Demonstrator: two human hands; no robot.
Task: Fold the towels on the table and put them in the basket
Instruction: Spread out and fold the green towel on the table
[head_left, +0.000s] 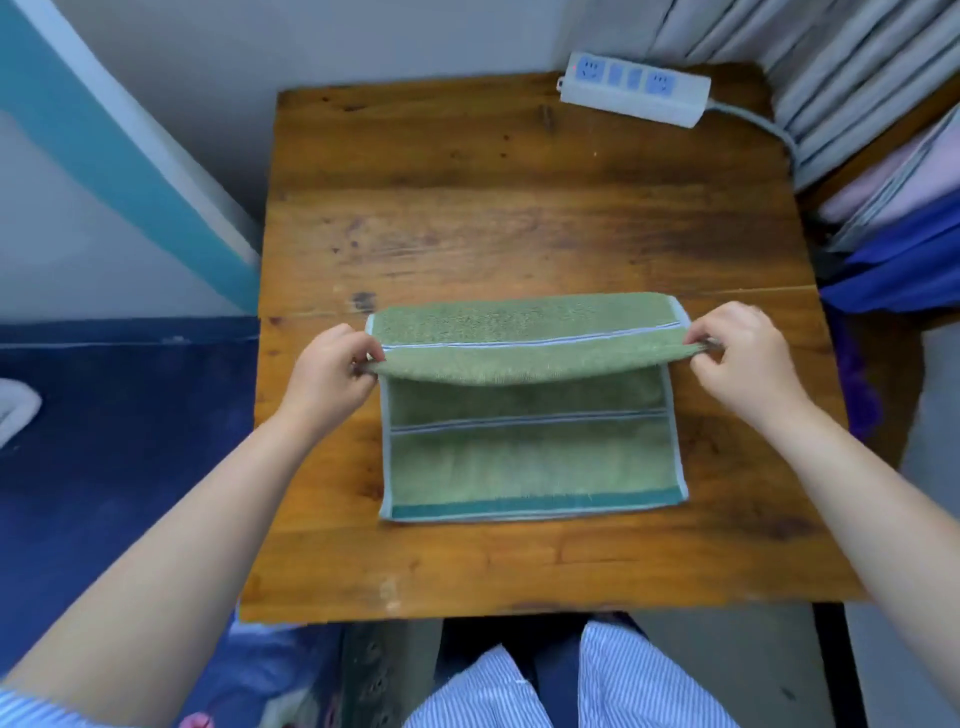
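Note:
A green towel (530, 452) with pale blue edging and a dark green band along its near edge lies on the wooden table (519, 208). Its far part is lifted into a fold that sags slightly in the middle. My left hand (332, 371) pinches the left end of that raised fold. My right hand (737, 358) pinches the right end. Both hands hold the fold a little above the flat near half of the towel. No basket is in view.
A white power strip (634, 96) with its cable lies at the table's far right corner. Stacked cloth in pink, grey and blue (904, 218) sits right of the table. A blue surface (119, 431) lies to the left.

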